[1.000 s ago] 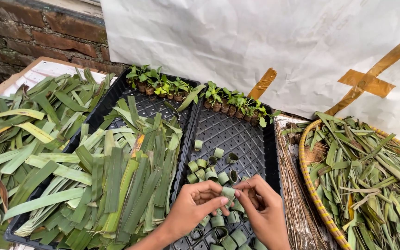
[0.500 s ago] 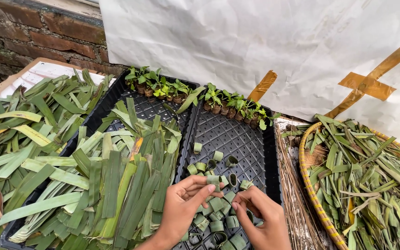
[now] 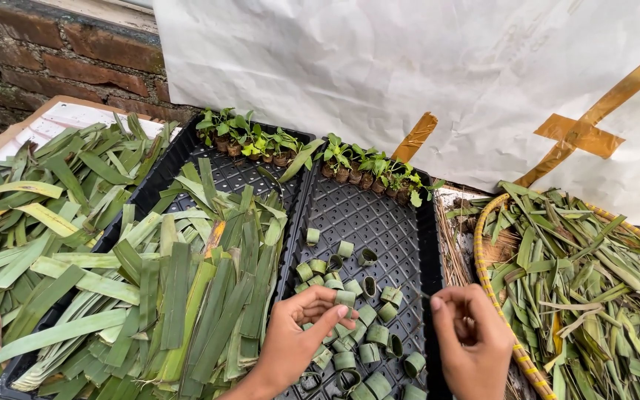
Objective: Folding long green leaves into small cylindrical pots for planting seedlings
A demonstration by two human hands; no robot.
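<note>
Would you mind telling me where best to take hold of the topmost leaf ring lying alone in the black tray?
Probably pinch the leaf ring across its outer wall with two fingers, coming from above. It stands apart from the other rings on the tray, so its sides look free.
</note>
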